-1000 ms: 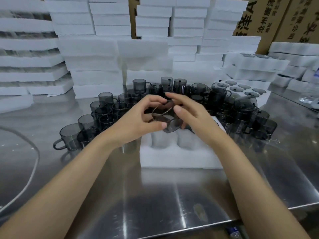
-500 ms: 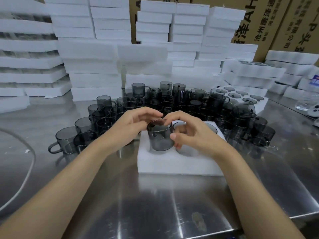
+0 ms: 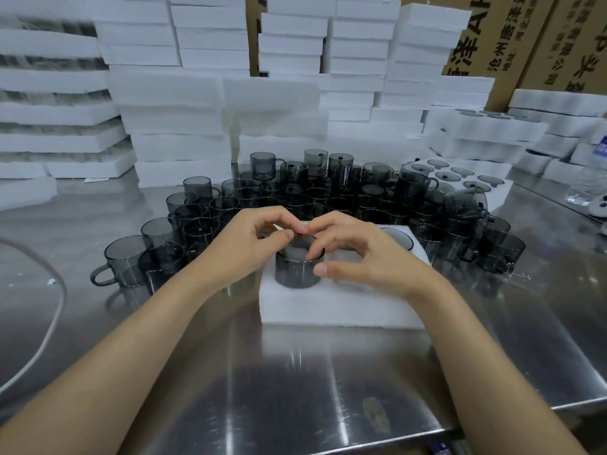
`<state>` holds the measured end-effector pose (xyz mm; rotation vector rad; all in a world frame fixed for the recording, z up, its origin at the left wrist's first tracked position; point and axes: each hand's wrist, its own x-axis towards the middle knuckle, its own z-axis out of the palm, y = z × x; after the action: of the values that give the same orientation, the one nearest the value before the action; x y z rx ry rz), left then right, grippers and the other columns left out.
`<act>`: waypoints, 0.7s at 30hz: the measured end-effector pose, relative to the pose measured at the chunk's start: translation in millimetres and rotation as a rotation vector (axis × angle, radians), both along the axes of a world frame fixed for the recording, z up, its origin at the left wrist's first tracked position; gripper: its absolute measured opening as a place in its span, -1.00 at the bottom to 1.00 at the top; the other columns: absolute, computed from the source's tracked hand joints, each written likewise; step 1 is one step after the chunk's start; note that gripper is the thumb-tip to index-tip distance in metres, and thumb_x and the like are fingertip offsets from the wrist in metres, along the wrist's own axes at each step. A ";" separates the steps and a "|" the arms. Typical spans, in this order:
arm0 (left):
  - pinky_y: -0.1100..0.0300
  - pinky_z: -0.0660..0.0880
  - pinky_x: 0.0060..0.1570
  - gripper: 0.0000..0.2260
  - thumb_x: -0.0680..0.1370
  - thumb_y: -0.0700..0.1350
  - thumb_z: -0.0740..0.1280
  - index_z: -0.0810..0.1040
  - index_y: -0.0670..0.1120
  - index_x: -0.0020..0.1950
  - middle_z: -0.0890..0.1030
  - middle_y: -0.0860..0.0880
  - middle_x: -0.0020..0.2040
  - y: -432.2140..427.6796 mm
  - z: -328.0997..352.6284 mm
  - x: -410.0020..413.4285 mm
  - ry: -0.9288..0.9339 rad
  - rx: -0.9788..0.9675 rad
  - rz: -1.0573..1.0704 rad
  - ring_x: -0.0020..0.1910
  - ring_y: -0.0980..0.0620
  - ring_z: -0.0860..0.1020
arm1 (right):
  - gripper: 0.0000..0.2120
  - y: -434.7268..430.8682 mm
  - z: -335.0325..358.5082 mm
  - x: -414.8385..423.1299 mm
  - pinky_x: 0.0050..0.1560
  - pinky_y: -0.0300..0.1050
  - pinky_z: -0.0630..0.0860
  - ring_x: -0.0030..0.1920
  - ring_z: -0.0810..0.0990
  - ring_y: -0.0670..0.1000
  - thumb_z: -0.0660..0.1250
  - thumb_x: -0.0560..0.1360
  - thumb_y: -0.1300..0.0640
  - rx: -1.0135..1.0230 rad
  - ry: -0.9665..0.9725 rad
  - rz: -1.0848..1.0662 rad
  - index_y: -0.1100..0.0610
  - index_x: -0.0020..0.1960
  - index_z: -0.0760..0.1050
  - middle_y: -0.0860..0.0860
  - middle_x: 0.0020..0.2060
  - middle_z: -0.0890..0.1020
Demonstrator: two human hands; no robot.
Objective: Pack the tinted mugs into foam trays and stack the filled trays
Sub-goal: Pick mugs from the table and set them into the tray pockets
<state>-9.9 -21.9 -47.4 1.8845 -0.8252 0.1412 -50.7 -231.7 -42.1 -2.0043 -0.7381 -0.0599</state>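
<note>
While both hands hide its handle, head view has the mug upright at the left of the foam tray, left hand and right hand each pinching its rim with curled fingers; seating depth unclear.

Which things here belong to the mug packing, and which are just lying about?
Job: held mug, gripped at the rim by left hand and right hand; foam tray under it; loose mugs behind; stacked trays.
Lying about: white cable; cardboard boxes.
</note>
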 end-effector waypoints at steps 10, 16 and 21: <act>0.38 0.37 0.11 -0.81 0.47 -0.33 0.38 0.70 -0.05 -0.16 0.63 0.10 -0.06 -0.3 -1.5 1.4 -0.014 0.107 -0.006 0.05 0.14 0.53 | -0.86 2.0 0.9 -2.3 0.19 -0.32 0.33 0.10 0.47 -0.20 0.48 0.39 0.13 -0.054 0.014 0.001 0.15 -0.08 0.70 0.00 0.06 0.50; 0.36 0.27 0.23 -0.82 0.40 -0.32 0.43 0.72 -0.04 -0.18 0.59 0.13 -0.07 -1.4 -1.1 2.0 -0.057 0.241 -0.022 0.13 0.12 0.44 | -0.93 5.1 3.0 -1.2 0.34 -0.14 0.24 0.21 0.38 -0.09 0.48 0.44 0.18 -0.252 0.032 0.028 0.03 -0.12 0.70 -0.01 0.12 0.44; 0.38 0.28 0.22 -0.82 0.40 -0.31 0.45 0.72 -0.03 -0.20 0.59 0.13 -0.07 -1.1 1.6 2.6 -0.119 0.270 -0.020 0.14 0.11 0.44 | -0.90 4.8 5.8 -5.6 0.29 -0.13 0.32 0.21 0.42 -0.07 0.44 0.47 0.21 -0.253 0.010 0.022 0.12 -0.02 0.70 0.02 0.14 0.47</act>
<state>-7.3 -23.0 -45.7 2.1361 -0.9833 0.1352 -56.3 -226.9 -36.3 -2.2334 -0.7931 0.0590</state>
